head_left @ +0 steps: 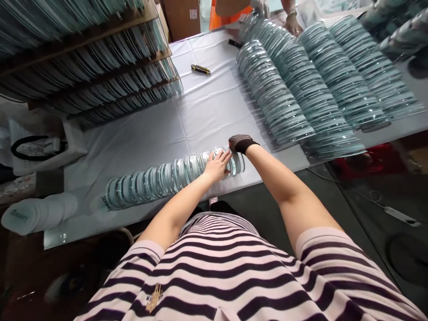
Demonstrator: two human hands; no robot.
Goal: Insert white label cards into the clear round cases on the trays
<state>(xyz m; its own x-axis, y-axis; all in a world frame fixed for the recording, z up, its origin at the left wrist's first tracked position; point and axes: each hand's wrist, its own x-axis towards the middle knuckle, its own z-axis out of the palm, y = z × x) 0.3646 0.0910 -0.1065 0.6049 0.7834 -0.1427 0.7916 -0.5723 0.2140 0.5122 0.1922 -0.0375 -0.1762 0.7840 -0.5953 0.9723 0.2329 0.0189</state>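
A long row of round glass lids [152,183], stacked on edge with whitish sheets between some of them, lies along the near edge of the table. My left hand [216,166] is bare and rests across the row near its right end, fingers stretched out and slightly spread. Just beyond it, my right hand [240,143] wears a dark patterned glove. Its fingers curl down onto the upper edge of the lids at that same end; the fingertips are partly hidden.
Several longer rows of glass lids [274,93] fill the table's right side. Another person's hand [293,24] is behind them. A wooden rack [100,76] of lids stands at left. A yellow-black cutter [200,69] lies on the white tabletop [214,104]. White round sheets [23,216] sit left.
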